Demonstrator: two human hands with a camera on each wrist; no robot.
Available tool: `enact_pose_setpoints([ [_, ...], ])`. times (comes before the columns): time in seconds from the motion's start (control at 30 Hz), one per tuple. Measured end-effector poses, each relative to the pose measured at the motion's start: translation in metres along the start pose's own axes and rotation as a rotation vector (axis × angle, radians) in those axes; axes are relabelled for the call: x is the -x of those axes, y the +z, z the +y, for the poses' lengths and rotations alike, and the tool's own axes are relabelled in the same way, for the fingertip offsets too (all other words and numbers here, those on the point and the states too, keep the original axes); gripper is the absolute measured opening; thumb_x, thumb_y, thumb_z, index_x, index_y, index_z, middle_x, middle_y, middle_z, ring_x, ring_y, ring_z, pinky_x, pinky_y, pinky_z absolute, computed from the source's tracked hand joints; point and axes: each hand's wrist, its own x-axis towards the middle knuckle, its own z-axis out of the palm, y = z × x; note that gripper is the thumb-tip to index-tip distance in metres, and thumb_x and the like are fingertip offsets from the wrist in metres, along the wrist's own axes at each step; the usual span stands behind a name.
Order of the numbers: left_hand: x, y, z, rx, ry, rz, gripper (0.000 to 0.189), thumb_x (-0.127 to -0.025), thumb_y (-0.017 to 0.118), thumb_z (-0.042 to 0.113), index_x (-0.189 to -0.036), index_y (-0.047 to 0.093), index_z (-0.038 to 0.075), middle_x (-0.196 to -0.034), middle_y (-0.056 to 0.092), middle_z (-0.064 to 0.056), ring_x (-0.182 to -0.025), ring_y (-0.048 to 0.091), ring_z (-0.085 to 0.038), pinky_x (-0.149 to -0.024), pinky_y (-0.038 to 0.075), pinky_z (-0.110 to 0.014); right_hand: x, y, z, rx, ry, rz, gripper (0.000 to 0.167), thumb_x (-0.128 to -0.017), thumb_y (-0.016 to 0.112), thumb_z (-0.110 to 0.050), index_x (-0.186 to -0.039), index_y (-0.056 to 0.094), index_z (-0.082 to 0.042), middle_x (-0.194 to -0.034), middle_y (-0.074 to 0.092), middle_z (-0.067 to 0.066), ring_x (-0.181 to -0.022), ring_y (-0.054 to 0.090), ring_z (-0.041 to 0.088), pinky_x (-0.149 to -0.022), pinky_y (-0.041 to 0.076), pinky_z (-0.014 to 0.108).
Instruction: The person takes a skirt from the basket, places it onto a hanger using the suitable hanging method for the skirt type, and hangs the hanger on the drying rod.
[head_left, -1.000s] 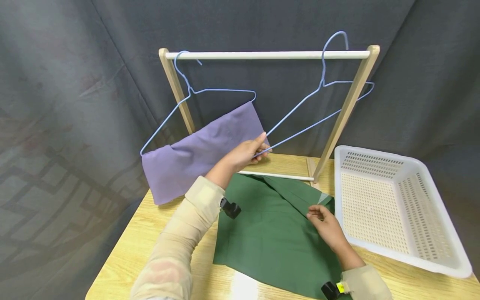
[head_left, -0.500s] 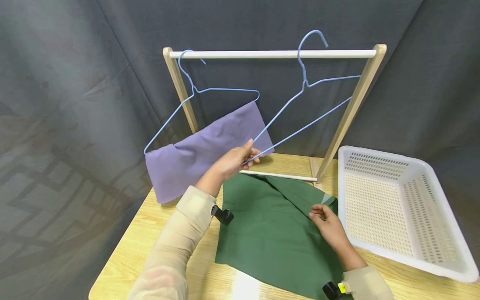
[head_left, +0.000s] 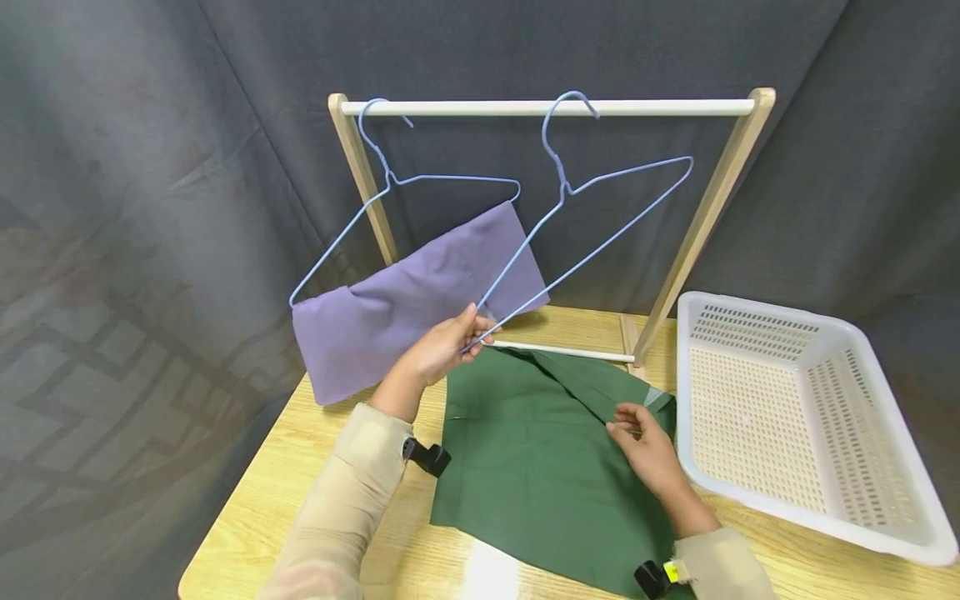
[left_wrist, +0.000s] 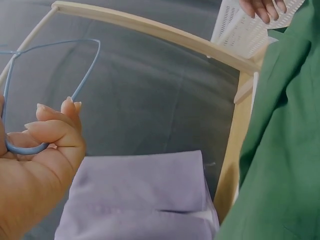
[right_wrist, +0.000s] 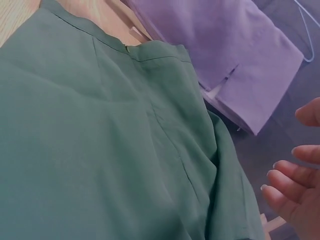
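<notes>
My left hand (head_left: 442,342) grips the lower left corner of a blue wire hanger (head_left: 564,187), its fingers curled round the wire in the left wrist view. The hanger slants up to the right, and its hook overlaps the white rail (head_left: 465,108) in the head view. A green skirt (head_left: 555,475) lies spread on the table, its waistband showing in the right wrist view. Just over the skirt's right side is my right hand (head_left: 647,450), fingers loosely bent with nothing in them. A folded purple garment (head_left: 420,308) hangs over another blue hanger (head_left: 337,239) on the left.
The wooden rack (head_left: 701,225) stands at the back of the table (head_left: 255,517). At the right sits a white perforated basket (head_left: 757,417) with nothing visible inside. Dark grey cloth (head_left: 187,167) covers the background.
My left hand has drawn the hanger left and down, so its hook has shifted from the rail's right end toward the middle. The right hand has barely moved.
</notes>
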Motion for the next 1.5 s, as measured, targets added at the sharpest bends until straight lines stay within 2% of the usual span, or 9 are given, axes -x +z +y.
enact_pose_setpoints([
  [0.2, 0.014, -0.008, -0.013, -0.032, 0.032, 0.016, 0.074, -0.085, 0.034, 0.055, -0.110, 0.043, -0.015, -0.079, 0.046, -0.003, -0.060, 0.037, -0.008, -0.053, 0.030, -0.018, -0.001, 0.006, 0.002, 0.005, -0.024, -0.006, 0.043, -0.089, 0.048, -0.023, -0.118, 0.038, 0.006, -0.113, 0.045, 0.023, -0.101, 0.044, 0.030, -0.083, 0.036, 0.042],
  [0.33, 0.025, -0.015, -0.019, -0.075, 0.051, 0.011, 0.068, -0.089, 0.031, 0.049, -0.110, 0.044, -0.014, -0.073, 0.043, -0.003, -0.058, 0.036, -0.008, -0.053, 0.031, -0.019, -0.001, 0.011, 0.002, 0.003, -0.027, -0.010, 0.041, -0.088, 0.050, -0.020, -0.117, 0.039, 0.006, -0.112, 0.046, 0.022, -0.100, 0.045, 0.030, -0.082, 0.036, 0.042],
  [0.53, 0.040, -0.024, -0.029, -0.062, 0.028, 0.039, 0.060, -0.093, 0.026, 0.040, -0.110, 0.044, -0.015, -0.075, 0.043, -0.005, -0.059, 0.036, -0.009, -0.054, 0.032, -0.019, -0.001, 0.020, 0.002, 0.015, -0.018, -0.024, 0.039, -0.087, 0.052, -0.017, -0.117, 0.041, 0.005, -0.112, 0.047, 0.022, -0.099, 0.045, 0.029, -0.081, 0.037, 0.041],
  [0.67, 0.049, -0.030, -0.037, -0.058, 0.015, 0.071, 0.063, -0.092, 0.026, 0.043, -0.109, 0.044, -0.016, -0.079, 0.045, -0.005, -0.062, 0.038, -0.009, -0.055, 0.033, -0.019, -0.001, 0.025, 0.005, 0.031, -0.006, -0.031, 0.039, -0.086, 0.053, -0.014, -0.117, 0.041, 0.005, -0.112, 0.048, 0.022, -0.098, 0.046, 0.029, -0.080, 0.037, 0.040],
  [0.8, 0.057, -0.036, -0.045, -0.049, 0.015, 0.062, 0.064, -0.092, 0.027, 0.043, -0.109, 0.042, -0.016, -0.082, 0.045, -0.004, -0.064, 0.038, -0.011, -0.057, 0.033, -0.020, -0.002, 0.029, 0.007, 0.033, 0.002, -0.037, 0.038, -0.085, 0.053, -0.011, -0.116, 0.041, 0.006, -0.112, 0.047, 0.022, -0.098, 0.045, 0.030, -0.080, 0.037, 0.041],
  [1.07, 0.073, -0.044, -0.059, -0.030, -0.036, 0.075, 0.068, -0.090, 0.028, 0.047, -0.114, 0.038, -0.016, -0.086, 0.043, -0.005, -0.073, 0.040, -0.014, -0.058, 0.032, -0.020, -0.006, 0.035, 0.010, 0.028, 0.020, -0.027, 0.036, -0.083, 0.055, -0.009, -0.113, 0.043, 0.008, -0.107, 0.049, 0.022, -0.096, 0.046, 0.031, -0.080, 0.037, 0.041],
  [1.27, 0.084, -0.049, -0.068, -0.107, -0.077, 0.084, 0.056, -0.095, 0.024, 0.035, -0.115, 0.039, -0.015, -0.093, 0.041, -0.015, -0.076, 0.041, -0.014, -0.061, 0.033, -0.022, -0.007, 0.038, 0.013, 0.051, 0.030, -0.031, 0.035, -0.083, 0.055, -0.009, -0.112, 0.044, 0.006, -0.103, 0.051, 0.021, -0.095, 0.047, 0.032, -0.078, 0.038, 0.043],
  [1.5, 0.094, -0.054, -0.074, -0.189, -0.139, 0.129, 0.056, -0.094, 0.027, 0.035, -0.119, 0.038, -0.013, -0.097, 0.043, -0.015, -0.080, 0.042, -0.016, -0.064, 0.035, -0.025, -0.010, 0.043, 0.016, 0.063, 0.037, -0.059, 0.037, -0.083, 0.056, -0.009, -0.113, 0.043, 0.007, -0.103, 0.050, 0.021, -0.096, 0.047, 0.032, -0.079, 0.038, 0.044],
])
